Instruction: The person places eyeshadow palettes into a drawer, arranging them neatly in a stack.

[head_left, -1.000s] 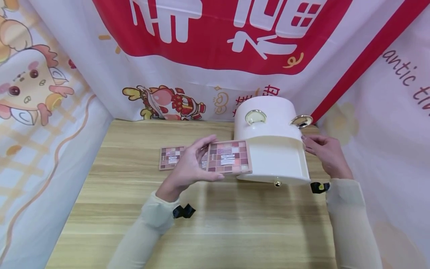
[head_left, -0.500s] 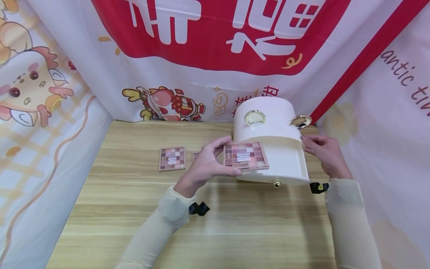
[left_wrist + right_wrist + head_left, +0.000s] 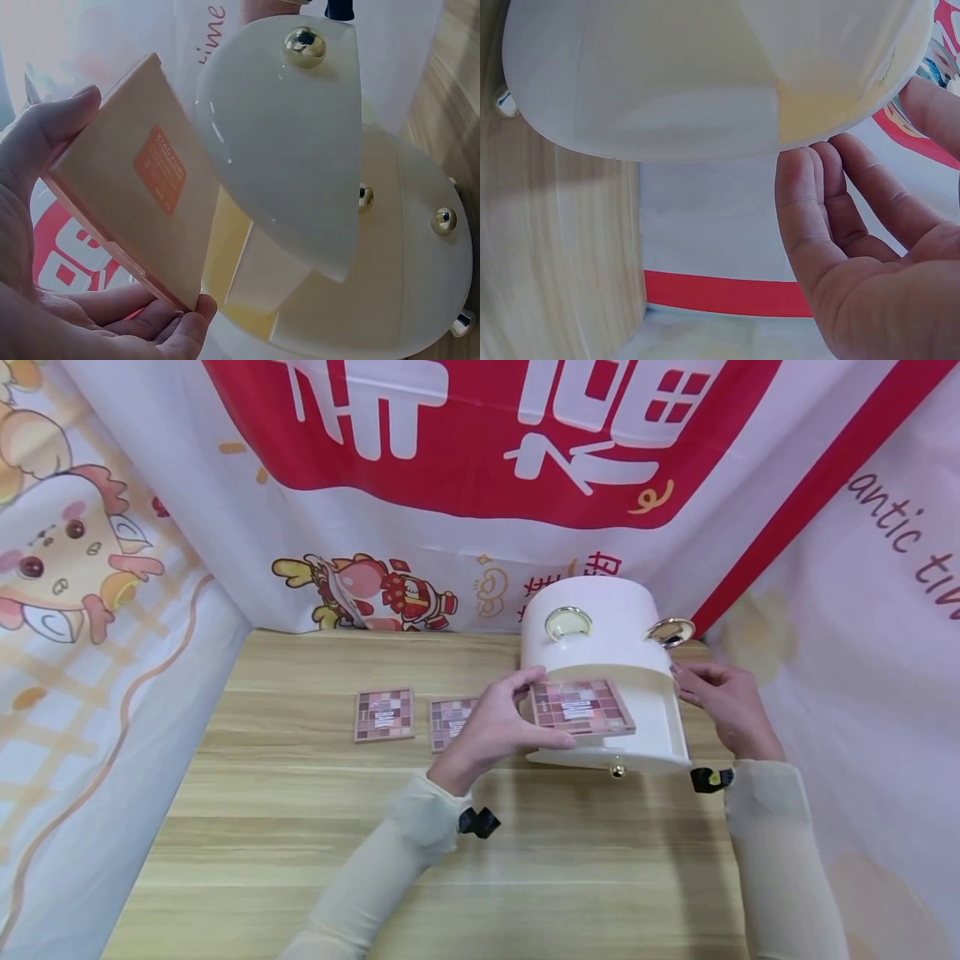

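In the head view my left hand (image 3: 498, 722) grips an eyeshadow palette (image 3: 581, 707) with a clear patterned lid, thumb on one edge and fingers on the opposite one. The palette is tilted over the pulled-out drawer (image 3: 652, 714) of a white storage box (image 3: 592, 622). From the left wrist view the palette's plain back with an orange label (image 3: 161, 171) shows beside the drawer's front panel (image 3: 292, 135). My right hand (image 3: 731, 706) touches the box's right side; in the right wrist view its fingertips (image 3: 799, 169) rest against the outer wall, holding nothing.
Two more palettes lie on the wooden table left of the box: one palette (image 3: 384, 716) in full view, the other palette (image 3: 447, 720) partly behind my left hand. Gold-rimmed round ears (image 3: 671, 632) stick out of the box. Printed cloth (image 3: 465, 493) hangs behind and at both sides.
My left hand has carried its palette rightward from beside the box to over the drawer, uncovering more of the second palette on the table. The right hand stays put.
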Demonstrator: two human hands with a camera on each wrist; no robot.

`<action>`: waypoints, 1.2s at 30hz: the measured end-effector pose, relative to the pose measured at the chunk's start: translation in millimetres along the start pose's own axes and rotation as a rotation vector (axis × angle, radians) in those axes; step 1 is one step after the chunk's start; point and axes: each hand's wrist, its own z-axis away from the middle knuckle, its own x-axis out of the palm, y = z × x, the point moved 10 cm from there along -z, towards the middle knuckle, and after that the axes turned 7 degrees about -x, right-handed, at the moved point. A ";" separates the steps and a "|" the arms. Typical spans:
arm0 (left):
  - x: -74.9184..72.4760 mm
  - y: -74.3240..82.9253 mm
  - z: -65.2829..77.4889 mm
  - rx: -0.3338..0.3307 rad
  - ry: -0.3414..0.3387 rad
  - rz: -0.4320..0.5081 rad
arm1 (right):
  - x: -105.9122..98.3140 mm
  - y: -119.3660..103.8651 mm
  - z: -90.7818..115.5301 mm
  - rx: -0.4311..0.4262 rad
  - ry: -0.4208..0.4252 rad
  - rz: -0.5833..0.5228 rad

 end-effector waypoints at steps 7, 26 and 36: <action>8.3 0.0 -3.9 -0.021 0.081 -0.131 | 0.8 -1.7 -0.8 -0.017 -0.001 -0.047; 37.6 27.8 -19.6 0.211 0.176 -0.519 | -1.0 3.5 -1.1 -0.030 0.011 -0.097; 40.4 22.3 -28.2 0.126 0.199 -0.592 | 0.0 3.2 -2.0 -0.034 -0.001 -0.184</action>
